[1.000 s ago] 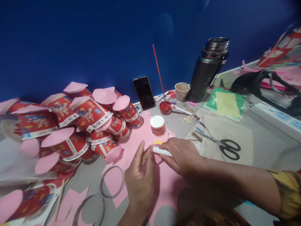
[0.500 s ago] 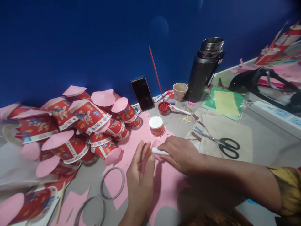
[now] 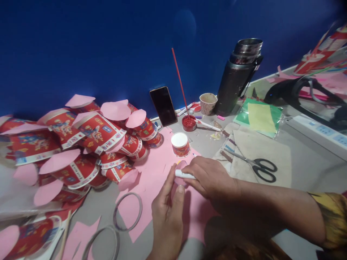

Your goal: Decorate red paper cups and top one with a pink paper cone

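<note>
In my right hand [image 3: 207,177] is a slim white tube [image 3: 184,174], its fingers wrapped over the right end; whether it is a pen or a glue stick is unclear. Beneath the tube lies a small pinkish-purple round piece [image 3: 181,181], with a bit of yellow at its upper edge. My left hand [image 3: 168,211] lies on the left of that piece, fingers stretched out and thumb apart, its tips close to or touching it. Pink paper [image 3: 151,180] spreads under both hands. Just beyond stands a red paper cup [image 3: 181,148], upside down.
Several red cups with pink paper brims [image 3: 99,131] are heaped at left. Tape rings [image 3: 127,211] lie nearby. A phone [image 3: 163,106] leans on the blue wall beside a red paste pot [image 3: 189,123] and a black flask [image 3: 235,79]. Scissors [image 3: 261,169] rest at right.
My left hand has shifted slightly right, and its fingers have come nearer the round piece and the white tube. My right hand stays nearly in place, still on the tube.
</note>
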Demonstrator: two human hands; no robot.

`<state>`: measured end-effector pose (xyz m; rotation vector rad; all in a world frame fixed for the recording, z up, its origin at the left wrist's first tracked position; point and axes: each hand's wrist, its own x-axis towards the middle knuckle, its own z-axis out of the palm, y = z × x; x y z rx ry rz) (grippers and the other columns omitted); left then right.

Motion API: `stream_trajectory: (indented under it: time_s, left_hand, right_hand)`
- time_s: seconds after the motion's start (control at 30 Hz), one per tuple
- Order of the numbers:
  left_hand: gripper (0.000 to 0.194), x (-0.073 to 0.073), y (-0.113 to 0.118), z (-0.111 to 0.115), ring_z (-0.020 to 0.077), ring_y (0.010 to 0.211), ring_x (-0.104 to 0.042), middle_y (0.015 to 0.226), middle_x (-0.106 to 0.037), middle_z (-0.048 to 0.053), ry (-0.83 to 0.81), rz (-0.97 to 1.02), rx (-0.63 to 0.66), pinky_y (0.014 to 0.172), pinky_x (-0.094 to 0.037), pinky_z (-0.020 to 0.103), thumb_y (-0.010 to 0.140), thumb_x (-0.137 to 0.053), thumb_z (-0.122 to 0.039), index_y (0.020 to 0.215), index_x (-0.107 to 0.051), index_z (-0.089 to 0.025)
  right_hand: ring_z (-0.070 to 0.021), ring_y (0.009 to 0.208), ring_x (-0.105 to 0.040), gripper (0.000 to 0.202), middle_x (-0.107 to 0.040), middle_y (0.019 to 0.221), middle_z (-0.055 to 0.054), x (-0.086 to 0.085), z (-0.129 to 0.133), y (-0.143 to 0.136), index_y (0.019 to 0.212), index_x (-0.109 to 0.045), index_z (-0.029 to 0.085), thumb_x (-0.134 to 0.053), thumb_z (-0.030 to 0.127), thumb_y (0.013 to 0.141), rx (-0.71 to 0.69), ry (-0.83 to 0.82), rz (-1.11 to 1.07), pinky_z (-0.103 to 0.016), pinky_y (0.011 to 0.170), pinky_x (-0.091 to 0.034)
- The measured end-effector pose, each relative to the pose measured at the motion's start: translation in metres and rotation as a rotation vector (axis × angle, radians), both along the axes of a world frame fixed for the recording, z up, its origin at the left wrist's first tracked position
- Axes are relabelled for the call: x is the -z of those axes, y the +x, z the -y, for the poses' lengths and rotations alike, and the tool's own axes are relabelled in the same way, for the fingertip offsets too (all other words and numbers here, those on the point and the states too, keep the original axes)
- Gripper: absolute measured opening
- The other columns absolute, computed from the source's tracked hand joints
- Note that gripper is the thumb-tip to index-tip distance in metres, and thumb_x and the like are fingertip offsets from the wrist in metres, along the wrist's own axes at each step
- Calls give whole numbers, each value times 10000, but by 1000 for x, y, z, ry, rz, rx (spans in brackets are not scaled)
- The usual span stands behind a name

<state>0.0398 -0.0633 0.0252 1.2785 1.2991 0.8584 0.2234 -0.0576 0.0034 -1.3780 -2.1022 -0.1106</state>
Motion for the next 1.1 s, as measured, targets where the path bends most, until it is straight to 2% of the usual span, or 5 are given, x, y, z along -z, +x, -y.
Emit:
stream_trajectory:
  time_s: [0.17,0.3,0.5,0.73,1.1]
  left_hand:
    - [597,2,1,4,292,1457,-558,1512,-659,42,-56,32,-34,1219,-455,427,946,-680,-581,1485,-623,-330]
    - [604,2,0,4,312,1408,-606,1486,-678,69,-78,39,-31,1185,-496,443,931,-704,-567,1475,-636,-312]
    - [552,-2,1,-3,288,1517,-486,1535,-639,30,-94,75,-36,1217,-462,406,935,-697,-580,1435,-671,-346]
    - [604,-5,1,-6,336,1480,-528,1473,-687,80,-82,86,14,1235,-445,475,921,-692,-622,1426,-688,-291]
    - [534,1,2,-5,323,1452,-561,1452,-704,54,-53,52,-53,1205,-481,470,904,-736,-563,1374,-726,-311]
  right_hand:
    - [-213,815,-633,326,-718,879,-70,-2,0,0,1081,-729,197,-501,429,1104,21,-168,-26,-315,696,-411]
    - [-229,851,-645,334,-736,915,-77,-5,-2,3,1115,-736,198,-497,431,1102,15,-255,-59,-327,712,-422]
    - [-228,860,-645,317,-740,943,-84,-4,-3,4,1149,-732,192,-512,414,1098,-3,-241,-43,-323,723,-417]
    - [-221,791,-630,320,-714,869,-56,3,-3,-1,1148,-745,222,-499,421,1100,8,-133,-48,-329,681,-396]
    - [-226,811,-641,329,-724,878,-64,-3,-2,4,1193,-733,210,-490,414,1104,16,-165,-34,-328,698,-419]
